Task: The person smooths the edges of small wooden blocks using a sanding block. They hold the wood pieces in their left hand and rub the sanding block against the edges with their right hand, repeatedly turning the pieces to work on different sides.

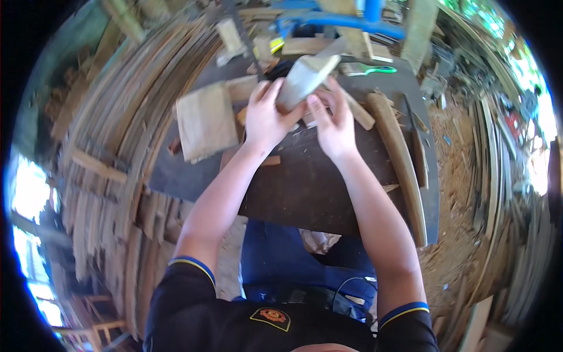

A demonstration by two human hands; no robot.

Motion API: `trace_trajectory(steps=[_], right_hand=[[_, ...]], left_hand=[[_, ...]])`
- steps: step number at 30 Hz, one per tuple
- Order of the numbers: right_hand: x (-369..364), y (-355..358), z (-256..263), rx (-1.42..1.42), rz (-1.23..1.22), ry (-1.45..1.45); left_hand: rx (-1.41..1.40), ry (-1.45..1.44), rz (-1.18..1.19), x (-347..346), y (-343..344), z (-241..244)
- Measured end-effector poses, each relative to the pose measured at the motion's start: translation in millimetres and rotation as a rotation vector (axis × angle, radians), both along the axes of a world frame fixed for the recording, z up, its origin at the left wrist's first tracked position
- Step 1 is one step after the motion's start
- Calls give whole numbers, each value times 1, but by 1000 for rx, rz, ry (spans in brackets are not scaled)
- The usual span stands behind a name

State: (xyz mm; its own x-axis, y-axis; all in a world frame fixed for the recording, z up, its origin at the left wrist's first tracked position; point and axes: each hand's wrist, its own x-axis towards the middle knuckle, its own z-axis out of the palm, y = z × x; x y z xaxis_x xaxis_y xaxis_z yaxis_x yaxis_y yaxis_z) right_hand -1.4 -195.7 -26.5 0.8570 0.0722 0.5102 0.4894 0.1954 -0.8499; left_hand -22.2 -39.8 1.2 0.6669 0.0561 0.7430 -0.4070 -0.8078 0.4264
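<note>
My left hand (270, 114) grips a pale wooden block (303, 81), raised above the far part of a dark tabletop (303, 189). The block is tilted, with one end pointing up and to the right. At its lower right edge, my right hand (334, 121) has its thumb and curled fingers against the wood; part of that grip is hidden. Just right of this hand lies a light wooden stick (358, 110). A thin grey piece (334, 47) shows behind the block, too blurred to identify.
Left of my hands sits a squarish wooden slab (206, 121). A long curved wooden piece (398, 167) runs along the right side, beside a narrow dark-bladed tool (415, 141). Beyond are a green-handled brush (369, 69) and blue metal framing (338, 20). Stacked boards (145, 92) line the left.
</note>
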Motion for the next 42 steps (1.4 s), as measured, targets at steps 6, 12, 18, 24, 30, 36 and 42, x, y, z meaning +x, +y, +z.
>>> trace_trajectory(steps=[6, 12, 18, 24, 30, 36, 42], right_hand=[[-8, 1, 3, -14, 203, 204], [-11, -3, 8, -11, 111, 294], [1, -6, -5, -57, 15, 298], [-2, -9, 2, -174, -180, 309], [8, -9, -14, -286, -242, 144], [17, -15, -29, -185, -68, 168], [9, -30, 1, -296, 342, 335]], left_hand=[[107, -121, -5, -1, 0, -3], [157, -56, 2, -3, -5, -7], [376, 201, 88, -24, -7, 6], [220, 261, 359, -92, 84, 37], [128, 610, 805, -127, 208, 22], [-365, 859, 487, -120, 209, 17], [-754, 892, 205, -113, 220, 4]])
